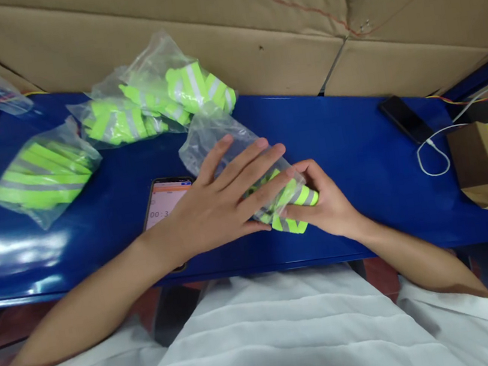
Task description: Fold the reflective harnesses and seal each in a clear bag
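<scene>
A clear plastic bag [218,127] lies slanted in front of me, with folded neon-yellow reflective strips [293,224] with grey bands at its right end. Part of the strips sticks out past the plastic. My left hand [231,194] rests across the bag, fingers stretched out and spread, palm down. At the right end, my right hand [323,202] grips the strips between thumb and fingers. The left hand hides the middle of the bag. Under my left wrist lies a phone [167,203] with a timer on its screen, partly covered.
Several clear bags of yellow reflective strips [194,87] lie along the back of the blue table [348,150], another bag [43,175] at the left. A dark phone [405,118] with a white cable and a cardboard box [472,163] are at the right. Brown sheeting [213,30] stands behind.
</scene>
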`<state>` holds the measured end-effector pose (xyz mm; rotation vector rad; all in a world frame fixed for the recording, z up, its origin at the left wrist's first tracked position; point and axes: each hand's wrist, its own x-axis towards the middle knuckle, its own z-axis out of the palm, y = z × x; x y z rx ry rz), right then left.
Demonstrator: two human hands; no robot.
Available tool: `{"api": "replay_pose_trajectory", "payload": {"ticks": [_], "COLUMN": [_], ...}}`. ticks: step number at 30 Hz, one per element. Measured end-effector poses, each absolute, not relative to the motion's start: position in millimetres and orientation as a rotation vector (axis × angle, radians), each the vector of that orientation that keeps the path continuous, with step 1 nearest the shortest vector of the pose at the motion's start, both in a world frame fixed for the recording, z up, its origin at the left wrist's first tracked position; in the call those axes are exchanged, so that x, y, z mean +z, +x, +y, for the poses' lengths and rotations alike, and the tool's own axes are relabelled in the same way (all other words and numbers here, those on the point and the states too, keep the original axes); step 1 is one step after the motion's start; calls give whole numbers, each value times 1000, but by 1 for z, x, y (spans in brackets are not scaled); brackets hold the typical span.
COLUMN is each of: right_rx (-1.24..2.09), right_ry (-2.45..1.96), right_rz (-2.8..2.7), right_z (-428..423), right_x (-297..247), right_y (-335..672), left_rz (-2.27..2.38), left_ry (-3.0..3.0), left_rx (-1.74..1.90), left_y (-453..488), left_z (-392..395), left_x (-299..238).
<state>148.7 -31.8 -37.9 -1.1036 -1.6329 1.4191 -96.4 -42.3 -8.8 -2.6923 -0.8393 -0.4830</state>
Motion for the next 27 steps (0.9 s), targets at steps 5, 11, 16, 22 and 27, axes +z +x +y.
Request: {"api": "replay_pose_trajectory", "payload": {"ticks": [5, 11, 16, 22, 27], "right_rx": [1516, 1489, 1442, 1511, 1557], "right_ry": [-1081, -1051, -1080, -1148, -1158], "right_rz": [-1539, -1522, -1447, -1301, -1090], "right_z": [-37, -25, -25, -19, -16], "right_x": [-33, -25, -31, -46, -40], "right_y": [147, 155, 155, 156, 155], "left_rz": [-805, -736, -645, -629, -744], "left_ry": [-2722, -2723, -2625, -2732, -2770], "left_rx": [-273, -191, -218, -165, -240], "left_y": [-93, -87, -67, -51, -65], "left_z": [-42, -28, -15, 1, 1], "left_x": [-6, 13, 14, -2, -1]}}
